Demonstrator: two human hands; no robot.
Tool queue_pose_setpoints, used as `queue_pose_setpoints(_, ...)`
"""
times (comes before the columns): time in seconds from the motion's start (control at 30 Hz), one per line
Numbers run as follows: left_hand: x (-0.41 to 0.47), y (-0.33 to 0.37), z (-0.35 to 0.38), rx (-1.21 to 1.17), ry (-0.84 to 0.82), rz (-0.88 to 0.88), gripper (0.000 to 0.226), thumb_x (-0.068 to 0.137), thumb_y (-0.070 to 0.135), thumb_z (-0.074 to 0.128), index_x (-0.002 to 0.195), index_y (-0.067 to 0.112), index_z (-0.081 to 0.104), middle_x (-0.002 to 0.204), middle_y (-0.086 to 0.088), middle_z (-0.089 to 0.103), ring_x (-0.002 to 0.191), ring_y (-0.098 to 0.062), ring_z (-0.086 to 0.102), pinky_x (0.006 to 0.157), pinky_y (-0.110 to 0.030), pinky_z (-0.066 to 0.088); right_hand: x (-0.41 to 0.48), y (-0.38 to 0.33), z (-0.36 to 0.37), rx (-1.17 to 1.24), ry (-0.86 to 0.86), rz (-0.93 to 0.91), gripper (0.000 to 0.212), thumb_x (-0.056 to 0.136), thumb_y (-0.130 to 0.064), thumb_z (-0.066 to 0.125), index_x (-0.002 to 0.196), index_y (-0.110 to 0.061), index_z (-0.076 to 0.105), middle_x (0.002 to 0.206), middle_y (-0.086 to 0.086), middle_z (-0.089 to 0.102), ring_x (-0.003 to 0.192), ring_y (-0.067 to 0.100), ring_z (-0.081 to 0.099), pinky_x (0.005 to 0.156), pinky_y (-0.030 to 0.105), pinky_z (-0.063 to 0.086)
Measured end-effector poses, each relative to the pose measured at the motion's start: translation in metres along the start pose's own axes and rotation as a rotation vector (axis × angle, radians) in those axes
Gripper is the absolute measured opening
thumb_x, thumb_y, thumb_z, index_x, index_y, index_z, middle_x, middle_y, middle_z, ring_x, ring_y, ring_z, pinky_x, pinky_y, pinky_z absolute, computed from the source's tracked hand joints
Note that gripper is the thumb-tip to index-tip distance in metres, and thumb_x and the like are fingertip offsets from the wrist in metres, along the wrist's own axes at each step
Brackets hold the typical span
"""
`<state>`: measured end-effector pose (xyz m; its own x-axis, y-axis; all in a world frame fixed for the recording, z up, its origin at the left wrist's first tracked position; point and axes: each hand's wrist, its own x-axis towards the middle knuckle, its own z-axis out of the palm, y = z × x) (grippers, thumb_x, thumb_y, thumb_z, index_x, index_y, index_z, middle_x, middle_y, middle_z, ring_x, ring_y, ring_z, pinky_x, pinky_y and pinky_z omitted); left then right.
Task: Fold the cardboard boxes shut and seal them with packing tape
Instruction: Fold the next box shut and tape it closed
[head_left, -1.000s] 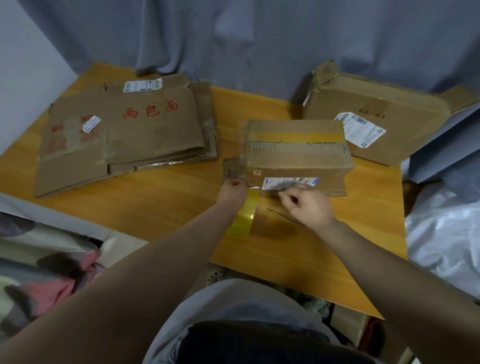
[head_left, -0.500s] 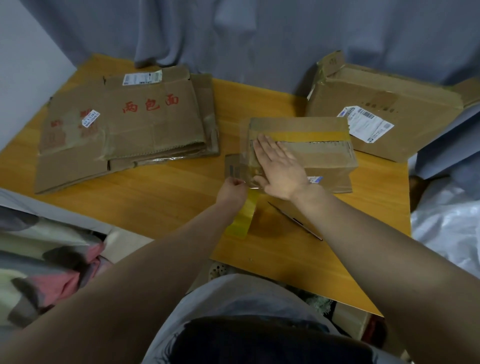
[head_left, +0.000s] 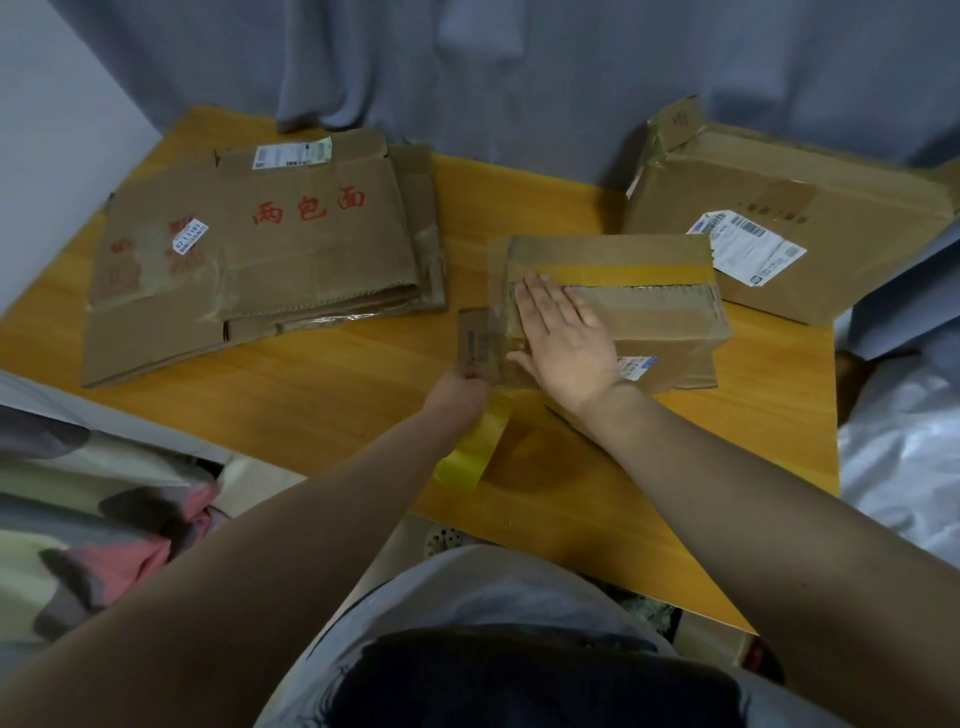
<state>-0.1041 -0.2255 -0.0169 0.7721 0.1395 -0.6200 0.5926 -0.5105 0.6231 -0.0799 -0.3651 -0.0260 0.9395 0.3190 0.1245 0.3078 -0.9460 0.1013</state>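
A small cardboard box (head_left: 660, 312) lies in the middle of the wooden table (head_left: 322, 395), with a yellow tape strip (head_left: 634, 273) along its top seam. My right hand (head_left: 561, 332) lies flat, fingers spread, on the left part of the box top. My left hand (head_left: 457, 389) sits at the box's left front corner, beside a short end flap (head_left: 475, 343), and grips a yellowish packing tape roll (head_left: 470, 449) that hangs below it. A clear stretch of tape seems to run from the roll up over the box's left end.
A stack of flattened cardboard boxes (head_left: 270, 249) with red lettering covers the left of the table. A larger box (head_left: 789, 223) with a shipping label stands at the back right. Grey curtain behind, bedding to the left, white sheet to the right.
My right hand left the front of the box and came down flat on its top. My left hand with the tape roll stayed at the left front corner.
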Motion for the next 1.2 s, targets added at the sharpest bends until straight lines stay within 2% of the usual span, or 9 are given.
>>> queue_pose_setpoints(0.17, -0.004, -0.009, -0.008, -0.127, -0.035, -0.027, 0.028, 0.096, 0.021, 0.047, 0.122, 0.014, 0.056, 0.107, -0.007, 0.058, 0.099, -0.027, 0.055, 0.084, -0.035, 0.046, -0.001, -0.001, -0.002, -0.031, 0.053, -0.031, 0.069, 0.070, -0.013, 0.067, 0.134, 0.002, 0.048, 0.138, 0.019, 0.051, 0.127, 0.030, 0.050, 0.106, 0.042, 0.039)
queue_pose_setpoints(0.3, -0.008, -0.016, -0.016, -0.267, -0.066, -0.043, 0.005, 0.092, 0.016, 0.054, 0.096, 0.017, 0.058, 0.092, -0.006, 0.059, 0.091, -0.026, 0.056, 0.084, -0.036, 0.049, -0.011, 0.003, -0.018, 0.232, 0.039, -0.086, 0.086, 0.068, -0.015, 0.060, 0.147, -0.002, 0.028, 0.154, 0.016, 0.026, 0.143, 0.027, 0.023, 0.118, 0.035, 0.006)
queue_pose_setpoints(0.43, -0.015, -0.022, -0.025, -0.389, -0.112, -0.038, 0.012, 0.091, 0.010, 0.054, 0.084, 0.020, 0.055, 0.082, -0.005, 0.055, 0.076, -0.021, 0.053, 0.068, -0.029, 0.045, -0.047, -0.015, -0.027, 0.591, 0.252, -0.092, 0.047, 0.074, -0.010, 0.041, 0.117, -0.008, 0.060, 0.118, 0.009, 0.062, 0.106, 0.022, 0.055, 0.091, 0.034, 0.037)
queue_pose_setpoints(0.5, -0.018, -0.025, -0.027, -0.410, -0.151, -0.034, 0.014, 0.089, 0.009, 0.054, 0.081, 0.021, 0.054, 0.087, -0.008, 0.055, 0.083, -0.024, 0.054, 0.073, -0.033, 0.044, -0.056, -0.034, -0.025, 0.784, 0.036, 0.040, 0.032, 0.088, -0.012, 0.046, 0.116, -0.010, 0.062, 0.107, 0.004, 0.062, 0.093, 0.012, 0.054, 0.085, 0.035, 0.049)
queue_pose_setpoints(0.63, -0.022, -0.030, -0.031, -0.444, -0.179, -0.007, 0.017, 0.085, 0.005, 0.056, 0.080, 0.021, 0.052, 0.094, -0.011, 0.056, 0.090, -0.027, 0.053, 0.079, -0.038, 0.041, -0.042, -0.050, -0.013, 1.055, -0.294, 0.424, 0.036, 0.089, -0.031, 0.064, 0.122, -0.016, 0.060, 0.114, 0.000, 0.050, 0.102, 0.011, 0.050, 0.095, 0.024, 0.044)
queue_pose_setpoints(0.73, -0.025, -0.035, -0.034, -0.411, -0.185, 0.003, 0.018, 0.085, 0.007, 0.057, 0.083, 0.024, 0.054, 0.097, -0.012, 0.056, 0.091, -0.028, 0.054, 0.079, -0.038, 0.042, -0.036, -0.054, -0.011, 1.091, -0.254, 0.455, 0.007, 0.089, -0.021, 0.065, 0.095, -0.019, 0.067, 0.109, 0.003, 0.059, 0.101, 0.016, 0.057, 0.093, 0.028, 0.046)
queue_pose_setpoints(0.87, -0.028, -0.040, -0.038, -0.383, -0.197, 0.052, 0.024, 0.083, 0.010, 0.063, 0.093, 0.030, 0.053, 0.108, -0.014, 0.059, 0.096, -0.031, 0.058, 0.083, -0.042, 0.047, -0.039, -0.060, -0.016, 1.017, -0.185, 0.422, 0.008, 0.093, -0.020, 0.058, 0.096, -0.017, 0.065, 0.105, 0.003, 0.065, 0.098, 0.016, 0.059, 0.084, 0.027, 0.047)
queue_pose_setpoints(1.1, -0.041, -0.064, -0.048, -0.394, -0.263, 0.107, 0.095, 0.080, 0.013, 0.073, 0.150, 0.028, 0.012, 0.125, -0.001, 0.049, 0.108, -0.018, 0.052, 0.090, -0.031, 0.043, -0.030, -0.079, -0.021, 0.928, -0.050, 0.449, 0.016, 0.097, -0.024, 0.052, 0.101, -0.015, 0.065, 0.106, 0.002, 0.063, 0.098, 0.016, 0.057, 0.078, 0.026, 0.043)
queue_pose_setpoints(1.2, -0.044, -0.073, -0.062, -0.379, -0.198, 0.148, 0.063, 0.084, 0.023, 0.070, 0.140, 0.019, 0.041, 0.120, -0.001, 0.060, 0.093, -0.007, 0.058, 0.074, -0.021, 0.048, -0.020, -0.088, -0.020, 0.931, -0.092, 0.471, 0.018, 0.097, -0.026, 0.052, 0.103, -0.015, 0.065, 0.106, 0.002, 0.065, 0.099, 0.017, 0.058, 0.079, 0.028, 0.044)
